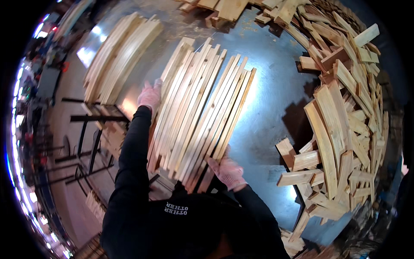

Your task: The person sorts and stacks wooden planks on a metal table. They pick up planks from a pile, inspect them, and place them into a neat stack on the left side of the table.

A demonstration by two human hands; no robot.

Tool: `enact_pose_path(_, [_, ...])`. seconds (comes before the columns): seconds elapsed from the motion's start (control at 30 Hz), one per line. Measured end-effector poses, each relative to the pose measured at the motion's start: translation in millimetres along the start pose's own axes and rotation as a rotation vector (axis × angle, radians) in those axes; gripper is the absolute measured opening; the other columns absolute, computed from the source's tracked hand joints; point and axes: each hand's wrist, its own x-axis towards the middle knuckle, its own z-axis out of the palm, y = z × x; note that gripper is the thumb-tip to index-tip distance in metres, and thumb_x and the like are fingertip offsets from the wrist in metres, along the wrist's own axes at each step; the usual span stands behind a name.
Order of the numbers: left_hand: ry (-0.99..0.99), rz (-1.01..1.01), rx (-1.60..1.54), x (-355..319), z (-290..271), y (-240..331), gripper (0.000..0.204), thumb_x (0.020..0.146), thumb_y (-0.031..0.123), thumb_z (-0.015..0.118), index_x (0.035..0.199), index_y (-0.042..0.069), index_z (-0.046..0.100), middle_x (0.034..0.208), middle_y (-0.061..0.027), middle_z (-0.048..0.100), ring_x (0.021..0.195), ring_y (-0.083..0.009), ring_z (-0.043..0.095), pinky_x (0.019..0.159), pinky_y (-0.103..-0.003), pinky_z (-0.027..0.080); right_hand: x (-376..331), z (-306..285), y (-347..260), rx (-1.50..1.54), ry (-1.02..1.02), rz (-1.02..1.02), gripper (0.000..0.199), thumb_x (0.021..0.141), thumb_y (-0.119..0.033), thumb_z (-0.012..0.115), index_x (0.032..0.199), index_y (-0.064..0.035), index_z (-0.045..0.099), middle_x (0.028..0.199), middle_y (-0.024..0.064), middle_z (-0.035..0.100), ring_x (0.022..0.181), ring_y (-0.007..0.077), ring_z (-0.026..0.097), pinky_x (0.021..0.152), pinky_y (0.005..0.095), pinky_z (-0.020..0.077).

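In front of me lies a batch of long pale wooden strips, side by side on a shiny metal table, their ends uneven. A narrow gap splits the batch into two groups. My left hand, in a pinkish work glove, rests against the left side of the batch with its fingers stretched out. At the near right corner, my gloved right hand grips the outer strips, thumb at their near ends and fingers along the right side. Some of its fingers are hidden by the wood.
Another stack of wooden strips lies at the far left. A large jumbled heap of short boards covers the right side, and more boards lie at the far edge. Dark metal racks stand left of the metal table.
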Motion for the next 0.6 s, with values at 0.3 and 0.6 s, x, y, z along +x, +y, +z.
enact_pose_path(0.3, [-0.382,0.518,0.237,-12.7,-4.3,52.2,0.086,0.096,0.071,0.031,0.137,-0.002,0.049,0.127,-0.0274,0.055,0.115,-0.0436,0.058,0.097,-0.052,0.045,101.3,-38.9,51.2,0.308,0.350,0.038,0.071,0.097,-0.055,0.054,0.144,-0.0025,0.046,0.111,0.0258,0.068,0.103,0.0396,0.067,0.084,0.0425,0.0525])
enact_pose_path(0.6, [0.054,0.830,-0.187,-24.2,-65.0,70.2,0.080,0.082,0.036,0.079,0.143,-0.002,0.045,0.141,-0.0265,0.050,0.128,-0.0405,0.051,0.106,-0.045,0.043,61.0,-98.2,15.3,-0.348,0.445,0.421,0.041,0.097,-0.040,0.059,0.117,-0.0041,0.062,0.103,0.0166,0.069,0.096,0.0355,0.066,0.083,0.0407,0.0540])
